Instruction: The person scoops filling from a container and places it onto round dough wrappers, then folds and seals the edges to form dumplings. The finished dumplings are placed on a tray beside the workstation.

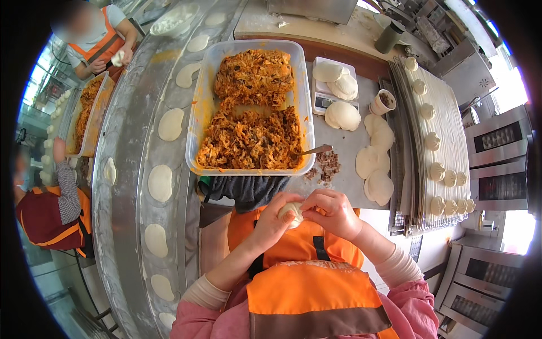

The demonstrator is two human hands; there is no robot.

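A pale dough bun [293, 216] sits in front of my apron, cupped in my left hand [272, 221]. My right hand [334, 216] pinches the bun's gathered rim, its fingers closed on the dough. Just beyond my hands stands a large clear plastic tub [251, 171] of orange-brown shredded filling [254, 133]. A spoon [317, 150] sticks out over the tub's right side. Flat dough wrappers [372, 162] lie overlapping on the metal table to the right, near scattered brown crumbs of filling [326, 167].
On the left a conveyor carries several dough rounds [161, 183]. A kitchen scale [323, 101] holds more wrappers beside a small cup [383, 101]. Shaped buns [432, 141] line a stacked tray [451, 118] at right. Two people work across the conveyor near another filling tub [106, 116].
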